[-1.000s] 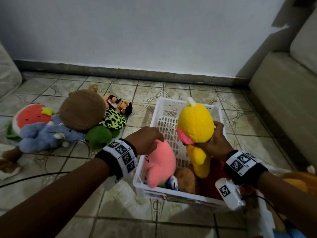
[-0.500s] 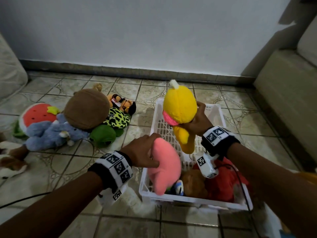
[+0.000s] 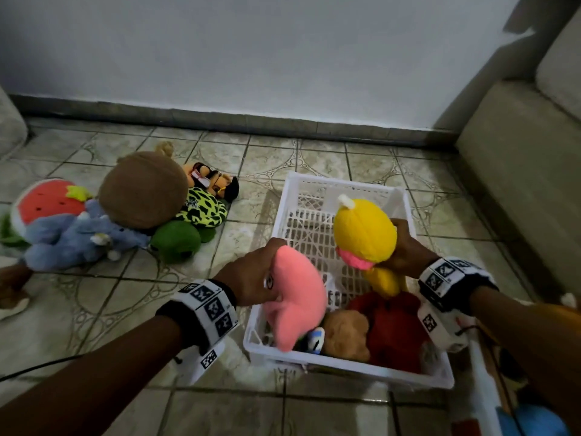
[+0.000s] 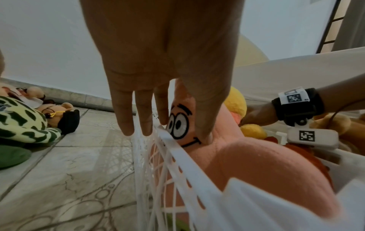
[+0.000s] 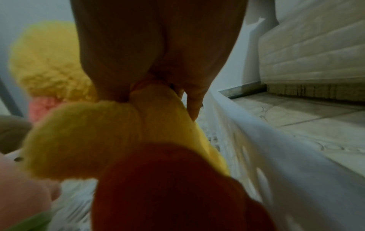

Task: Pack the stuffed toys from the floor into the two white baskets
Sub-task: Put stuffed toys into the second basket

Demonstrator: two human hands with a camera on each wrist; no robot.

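— How do the toys look?
— A yellow duck plush (image 3: 366, 236) with a pink beak hangs upright over the white basket (image 3: 317, 193); a pink starfish plush (image 3: 295, 305) with cartoon eyes leans on its left wall.
— And the hands?
— The right hand (image 3: 405, 250) grips the duck's neck. The left hand (image 3: 251, 278) holds the starfish's tip, thumb pressed in, fingers down outside the rim.

- beige fabric sofa (image 3: 518, 171) over at 3 o'clock
- plain white wall (image 3: 251, 51) at 12
- patterned tile floor (image 3: 78, 303)
- thin black cable (image 3: 34, 369) at 8
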